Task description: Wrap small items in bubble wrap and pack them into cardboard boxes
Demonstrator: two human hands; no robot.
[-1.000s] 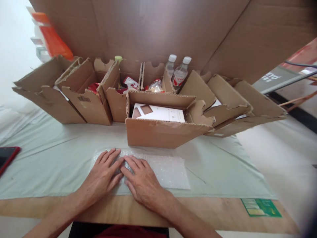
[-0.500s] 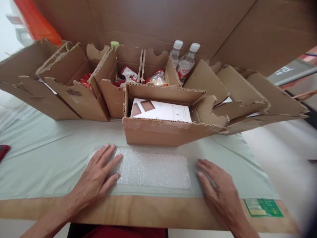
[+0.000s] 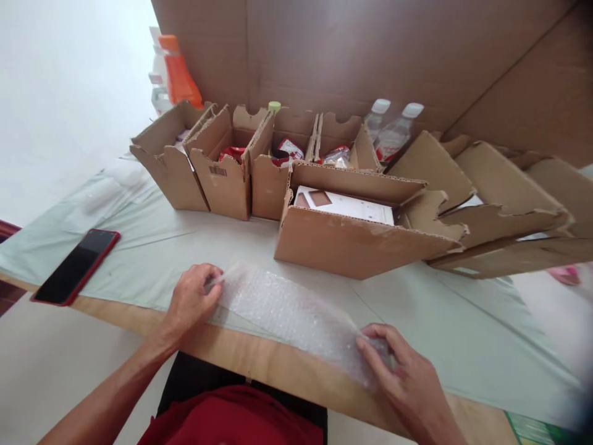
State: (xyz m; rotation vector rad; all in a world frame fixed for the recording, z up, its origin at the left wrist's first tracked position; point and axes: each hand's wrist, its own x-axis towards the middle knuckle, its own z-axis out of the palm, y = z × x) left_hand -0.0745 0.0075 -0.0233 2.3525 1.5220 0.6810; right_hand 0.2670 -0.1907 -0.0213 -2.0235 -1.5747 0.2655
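Closest in, a red garment (image 3: pixel 236 417) lies below and between the two sets of fingers. The right hand (image 3: pixel 410 374) has its fingers closed on one end of a sheet of bubble wrap (image 3: pixel 296 312); the left hand (image 3: pixel 192 300) pinches the other end, so the sheet spans the gap between them, over the wooden edge of the tabletop (image 3: pixel 273 361). A pale green cloth (image 3: pixel 152 262) spreads beyond that edge. Left of the left fingers lies a phone (image 3: pixel 76 269) in a red case. Past the sheet, ahead of the fingers, stands a cardboard box (image 3: pixel 356 250) holding a white carton (image 3: pixel 354 208). Farther from the fingers come more cardboard bins (image 3: pixel 227 194), with two white-capped bottles (image 3: pixel 393 136) behind them, and an orange bottle (image 3: pixel 180 77) far beyond the left fingers.
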